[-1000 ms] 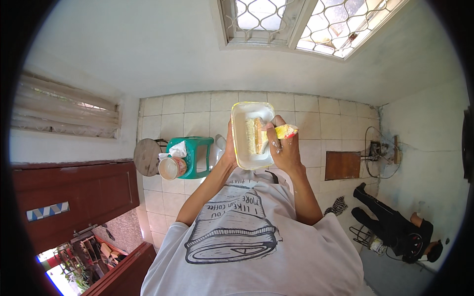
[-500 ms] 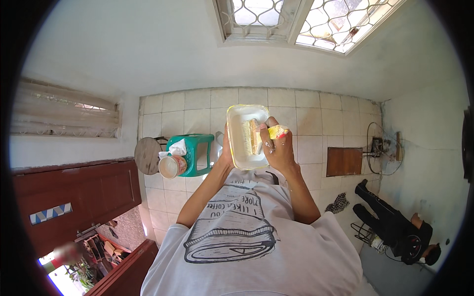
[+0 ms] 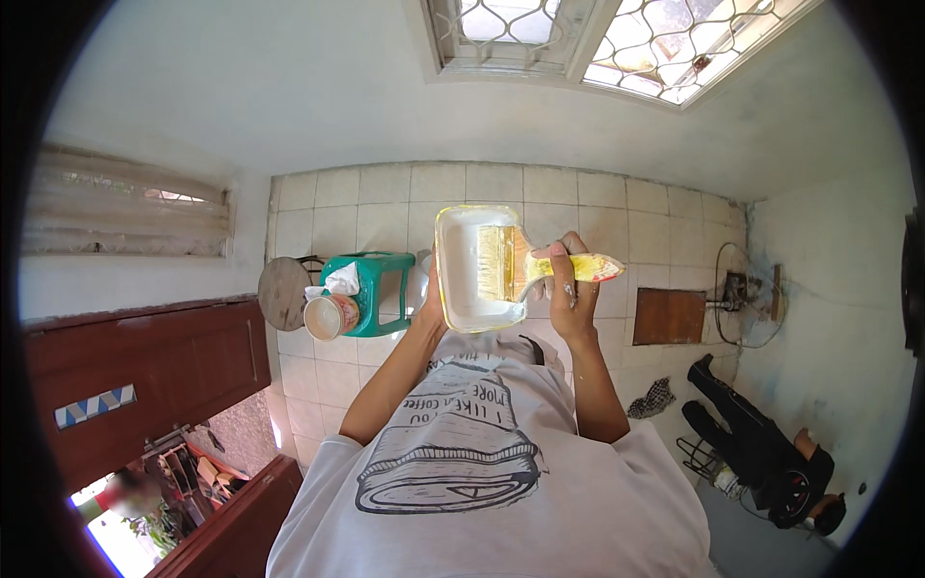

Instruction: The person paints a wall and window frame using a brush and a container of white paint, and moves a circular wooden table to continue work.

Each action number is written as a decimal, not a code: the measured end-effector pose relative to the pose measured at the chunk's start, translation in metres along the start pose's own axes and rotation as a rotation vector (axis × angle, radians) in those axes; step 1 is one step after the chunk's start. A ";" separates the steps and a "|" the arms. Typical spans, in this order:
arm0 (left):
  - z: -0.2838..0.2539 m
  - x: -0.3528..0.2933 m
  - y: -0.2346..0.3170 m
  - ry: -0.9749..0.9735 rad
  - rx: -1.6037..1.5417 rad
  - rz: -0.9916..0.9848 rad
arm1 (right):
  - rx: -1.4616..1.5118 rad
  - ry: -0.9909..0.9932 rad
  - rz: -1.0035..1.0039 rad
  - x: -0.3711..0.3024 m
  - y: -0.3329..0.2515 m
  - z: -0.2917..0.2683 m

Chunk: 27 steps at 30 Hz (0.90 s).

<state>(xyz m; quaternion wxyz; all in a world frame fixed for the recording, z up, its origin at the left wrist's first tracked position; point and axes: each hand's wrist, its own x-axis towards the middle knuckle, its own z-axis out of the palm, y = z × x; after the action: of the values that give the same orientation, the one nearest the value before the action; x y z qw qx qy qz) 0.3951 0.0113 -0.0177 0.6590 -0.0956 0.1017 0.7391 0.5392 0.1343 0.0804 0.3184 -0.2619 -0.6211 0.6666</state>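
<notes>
A white rectangular paint tray [image 3: 453,313] with yellow smears on its rim is held up in front of my chest. My left hand [image 3: 431,306] grips the tray by its left side, with most of the fingers hidden behind it. In my right hand [image 3: 574,297] is a wide flat paintbrush [image 3: 529,269], its yellow handle with a red tip pointing right. The brush's pale bristles lie over the tray's inside, where white paint coats the bottom; whether they touch it I cannot tell. White paint specks mark my right fingers.
Left of me stand a green plastic stool [image 3: 390,261] with a paint bucket [image 3: 331,317] and a white cloth [image 3: 342,279], and a round stool [image 3: 280,294]. A brown board [image 3: 670,316] lies right. A person in black [image 3: 761,448] is at the right wall. A red-brown door [image 3: 164,385] stands left.
My right hand has moved right and turned the brush, so its handle now points outward and more of its bristles and handle show. The tray has shifted slightly left.
</notes>
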 end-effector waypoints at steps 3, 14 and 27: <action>-0.003 -0.001 -0.004 0.116 0.063 0.076 | 0.048 -0.001 0.129 -0.003 -0.001 0.000; -0.024 -0.003 0.006 0.170 0.116 0.156 | 0.252 -0.012 0.003 -0.015 0.003 0.000; 0.010 -0.013 0.033 0.078 0.127 0.157 | 0.192 -0.274 0.038 0.012 -0.027 -0.022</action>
<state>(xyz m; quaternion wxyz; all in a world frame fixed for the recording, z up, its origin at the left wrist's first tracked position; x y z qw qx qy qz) 0.3640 -0.0024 -0.0034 0.5991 -0.0742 0.1813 0.7763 0.5506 0.1586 0.1056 0.2414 -0.1488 -0.5870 0.7583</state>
